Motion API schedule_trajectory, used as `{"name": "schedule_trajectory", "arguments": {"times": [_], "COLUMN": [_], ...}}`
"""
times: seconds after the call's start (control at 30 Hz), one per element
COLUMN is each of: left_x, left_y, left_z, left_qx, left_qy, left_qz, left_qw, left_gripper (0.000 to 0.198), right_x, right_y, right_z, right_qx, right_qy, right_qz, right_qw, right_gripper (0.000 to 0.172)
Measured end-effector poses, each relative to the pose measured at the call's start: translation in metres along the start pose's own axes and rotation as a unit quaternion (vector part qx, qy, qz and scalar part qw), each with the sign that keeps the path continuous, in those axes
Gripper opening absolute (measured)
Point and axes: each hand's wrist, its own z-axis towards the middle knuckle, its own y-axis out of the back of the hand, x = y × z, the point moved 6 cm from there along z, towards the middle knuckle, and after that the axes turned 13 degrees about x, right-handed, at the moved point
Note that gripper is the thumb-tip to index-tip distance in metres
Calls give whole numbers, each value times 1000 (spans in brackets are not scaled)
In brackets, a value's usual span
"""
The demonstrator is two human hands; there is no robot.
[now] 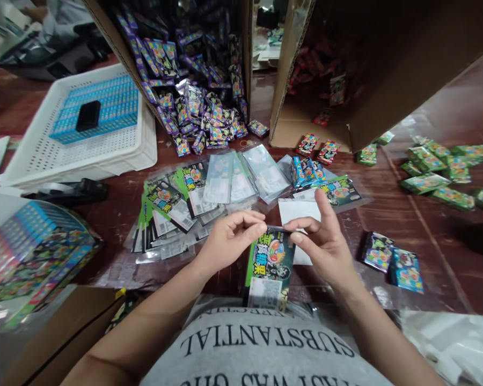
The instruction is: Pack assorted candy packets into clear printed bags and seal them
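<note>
A printed candy packet (pixel 268 262), black with a green edge, hangs between my hands at the table's front edge. My left hand (pixel 237 236) pinches its top left corner between thumb and fingers. At the top right corner, my right hand (pixel 326 246) grips it with thumb and a bent finger, the index finger raised. Behind the packet lies a white paper (pixel 295 209). Several similar packets (pixel 165 198) are fanned out to the left, with clear plastic sleeves (pixel 265 171) beyond. Small blue candy boxes (pixel 306 170) rest in a cluster behind my right hand.
Two cardboard cartons stand at the back, one spilling purple boxes (pixel 209 118), the other holding red boxes (pixel 338 88). A white basket (pixel 145 145) with blue boxes and a black phone (pixel 88 115) is at left. Green boxes (pixel 430 161) lie at right, near a purple box (pixel 377 250).
</note>
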Motion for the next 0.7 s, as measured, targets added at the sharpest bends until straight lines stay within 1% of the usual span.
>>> {"name": "schedule_trajectory", "arguments": {"times": [0.07,0.17,0.3,0.37,0.43,0.5,0.53,0.57,0.63,0.7], "left_x": [-3,-5,-9,-8,-6,-4,-3,-2,0,0], "left_y": [0,0,5,5,3,0,0,0,0,-1], "left_z": [2,9,20,23,22,20,19,18,17,17], "left_qx": [4,12,16,42,84,110,111,106,91,88], "left_qy": [12,48,79,82,71,52,45,39,36,38], "left_qz": [11,18,10,-13,-48,-73,-77,-76,-67,-58], "left_qw": [1000,999,997,996,993,990,990,991,993,994], "left_gripper": [13,13,14,14,15,19,20,20,17,16], "right_x": [1,2,-2,-2,1,4,7,10,19,30], "right_y": [1,2,8,10,12,13,14,17,27,36], "right_z": [1,7,14,14,11,6,4,3,5,14], "right_qx": [-2,-20,-66,-67,-44,-4,16,30,37,53], "right_qy": [-17,-47,-121,-138,-129,-103,-88,-74,-59,-63], "right_qz": [14,45,93,91,75,64,58,46,6,-41], "right_qw": [1000,998,986,984,988,993,994,996,998,996], "right_gripper": [86,89,99,105,101,89,81,71,45,21]}}
